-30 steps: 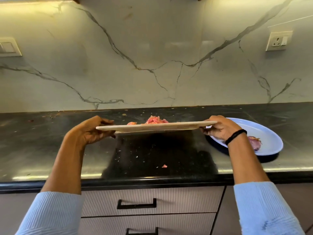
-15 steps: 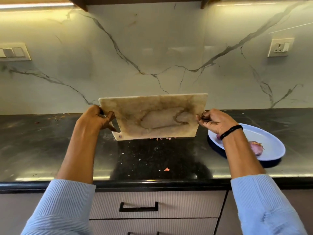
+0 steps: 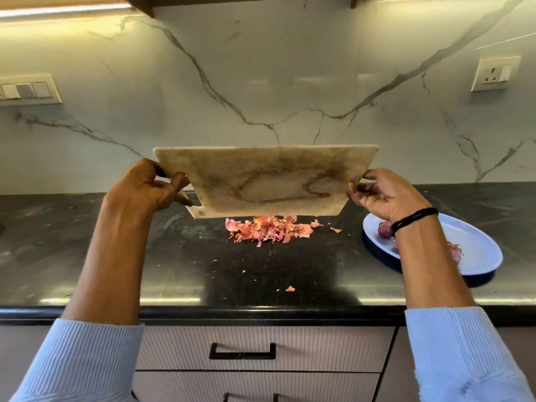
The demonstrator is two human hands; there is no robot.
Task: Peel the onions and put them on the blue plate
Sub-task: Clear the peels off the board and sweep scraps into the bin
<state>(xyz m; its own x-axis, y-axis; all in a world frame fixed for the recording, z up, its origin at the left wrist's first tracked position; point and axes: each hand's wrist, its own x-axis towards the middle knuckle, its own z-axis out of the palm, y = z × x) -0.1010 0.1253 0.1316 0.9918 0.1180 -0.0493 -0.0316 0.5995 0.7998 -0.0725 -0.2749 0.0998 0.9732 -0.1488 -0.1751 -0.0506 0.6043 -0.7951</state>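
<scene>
- The left grip (image 3: pixel 148 187) and right grip (image 3: pixel 385 195) each clutch a side edge of the chopping board (image 3: pixel 266 178), tilted steeply above the bench (image 3: pixel 87 250).
- Below it, onion skins (image 3: pixel 269 229) heaped; onions (image 3: pixel 384 228) on the blue plate (image 3: pixel 475 250).

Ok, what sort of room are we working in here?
Most likely a home kitchen: a dark stone counter with drawers below, a wall socket above it, and a cutting board held over a pile of onion peels.

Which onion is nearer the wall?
The onion left of the right forearm, by the plate's back rim; the other onion lies right of it, nearer the front.
</scene>
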